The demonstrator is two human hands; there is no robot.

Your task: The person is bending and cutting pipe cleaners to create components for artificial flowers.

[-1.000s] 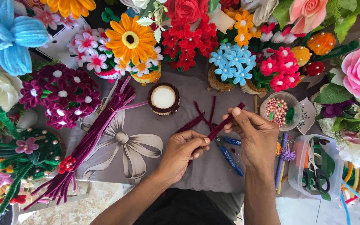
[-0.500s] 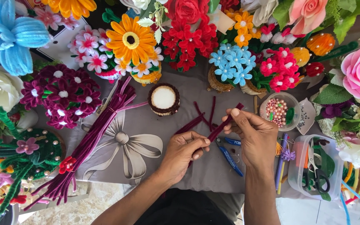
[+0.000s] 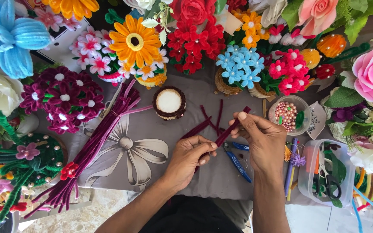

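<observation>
While both hands' fingers pinch maroon pipe cleaner (image 3: 226, 133), blue cutters (image 3: 237, 162) w/in reach, bead cup (image 3: 289, 114) nr.

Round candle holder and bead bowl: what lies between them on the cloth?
In the head view, between the round candle holder and the bead bowl lie loose dark-red pipe cleaner pieces on the grey cloth, plus the raised tip of the stem the hands hold.

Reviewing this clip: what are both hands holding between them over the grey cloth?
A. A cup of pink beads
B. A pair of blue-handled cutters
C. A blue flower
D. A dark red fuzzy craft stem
D: the left hand and right hand each pinch the dark red fuzzy craft stem, while the blue-handled cutters lie on the grey cloth below and the cup of pink beads stands apart.
</observation>
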